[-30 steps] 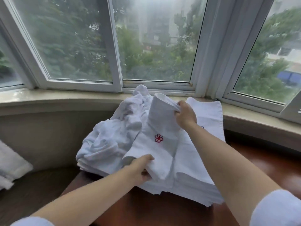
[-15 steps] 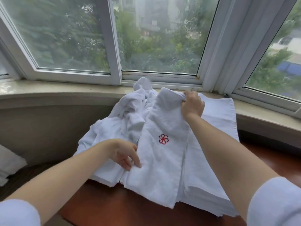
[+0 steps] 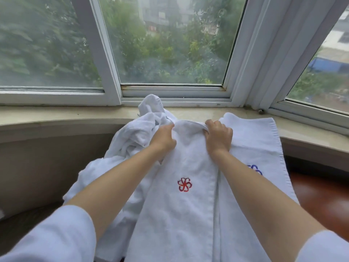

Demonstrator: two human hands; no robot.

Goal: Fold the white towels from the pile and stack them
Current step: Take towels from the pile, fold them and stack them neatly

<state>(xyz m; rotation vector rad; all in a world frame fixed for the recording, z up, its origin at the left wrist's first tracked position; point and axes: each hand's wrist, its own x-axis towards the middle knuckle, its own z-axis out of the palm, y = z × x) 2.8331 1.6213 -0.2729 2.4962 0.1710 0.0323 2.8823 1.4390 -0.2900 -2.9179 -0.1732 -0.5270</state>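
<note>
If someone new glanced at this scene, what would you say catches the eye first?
Probably the two bare hands, left hand and right hand, gripping the far edge of a white towel with a red flower emblem at centre. To its left sits a crumpled towel pile; to its right, a flat towel stack below the bay window.

A room on an upper floor, likely a home or a guest room. A bay window [image 3: 170,44] with white frames looks down on treetops and building roofs. Below it runs a curved stone sill [image 3: 56,114]. White towels [image 3: 255,140] with small stitched flower marks lie on a polished red-brown wooden table [image 3: 321,201] set against the sill.
</note>
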